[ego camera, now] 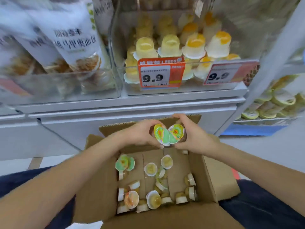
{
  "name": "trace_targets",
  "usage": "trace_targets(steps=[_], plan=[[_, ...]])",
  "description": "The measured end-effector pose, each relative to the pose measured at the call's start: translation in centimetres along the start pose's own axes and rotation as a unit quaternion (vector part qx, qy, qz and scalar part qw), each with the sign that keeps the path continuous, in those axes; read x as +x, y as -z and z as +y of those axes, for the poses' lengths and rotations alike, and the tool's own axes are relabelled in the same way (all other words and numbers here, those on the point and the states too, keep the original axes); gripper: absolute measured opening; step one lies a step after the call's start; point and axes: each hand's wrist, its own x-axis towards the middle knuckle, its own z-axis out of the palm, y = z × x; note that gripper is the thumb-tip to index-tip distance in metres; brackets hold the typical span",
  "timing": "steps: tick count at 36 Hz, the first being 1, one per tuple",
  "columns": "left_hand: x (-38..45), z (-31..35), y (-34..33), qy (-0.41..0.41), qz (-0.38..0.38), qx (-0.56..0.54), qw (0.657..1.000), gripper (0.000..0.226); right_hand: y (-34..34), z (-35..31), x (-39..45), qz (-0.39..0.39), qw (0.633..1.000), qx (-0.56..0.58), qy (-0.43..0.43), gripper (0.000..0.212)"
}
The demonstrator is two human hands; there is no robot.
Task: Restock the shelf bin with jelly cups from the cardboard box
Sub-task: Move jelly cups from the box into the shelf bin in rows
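Left hand (142, 133) and right hand (193, 138) each hold a jelly cup (162, 134) above the cardboard box (212, 176).

shelf (132, 100) | clear shelf bin (189, 90), bread-bag bin (66, 95) side by side

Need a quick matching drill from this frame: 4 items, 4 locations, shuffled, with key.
Items
1. left hand
2. cardboard box
3. shelf bin
4. bread bags

Locations
A. on the shelf, stacked jelly cups inside, two 9.9 price tags on its front
B. on the floor below the shelf, loose jelly cups lying at its bottom
C. in the neighbouring bin, left of the jelly cups
D. above the box, holding a green-lidded jelly cup beside the right hand

Pairs: 1-D, 2-B, 3-A, 4-C
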Motion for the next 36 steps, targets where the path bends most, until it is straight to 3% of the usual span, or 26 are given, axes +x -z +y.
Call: trace_targets(steps=[9,11,15,21,26,31,36], plan=[[-5.4,5.5,4.9,-0.025,0.019,-0.190,0.981,0.033,5.4,-7.7,-2.5,0.082,0.988,0.067,0.110,0.056],[-5.7,5.9,5.1,-0.010,-0.021,-0.289,0.957,0.028,5.6,-8.5,-2.5,0.076,0.985,0.092,0.126,0.047],[-6.2,6.7,5.8,-0.012,-0.111,-0.442,0.890,0.047,5.9,-9.4,-2.2,0.030,0.981,0.138,0.136,0.047],[-5.4,7.0,5.3,-0.010,-0.073,-0.498,0.864,0.039,6.6,-9.2,-2.1,-0.027,0.973,0.183,0.141,0.054],[-4.7,7.6,5.5,-0.010,-0.055,-0.539,0.840,0.041,7.6,-9.5,-1.1,-0.054,0.968,0.198,0.147,0.073],[-4.1,7.6,4.7,0.007,-0.002,-0.562,0.827,0.063,7.8,-9.6,-0.3,-0.026,0.970,0.198,0.140,0.064],[-4.5,8.2,4.0,-0.006,0.019,-0.554,0.832,0.059,8.0,-9.6,-0.5,-0.006,0.980,0.136,0.143,0.061]])
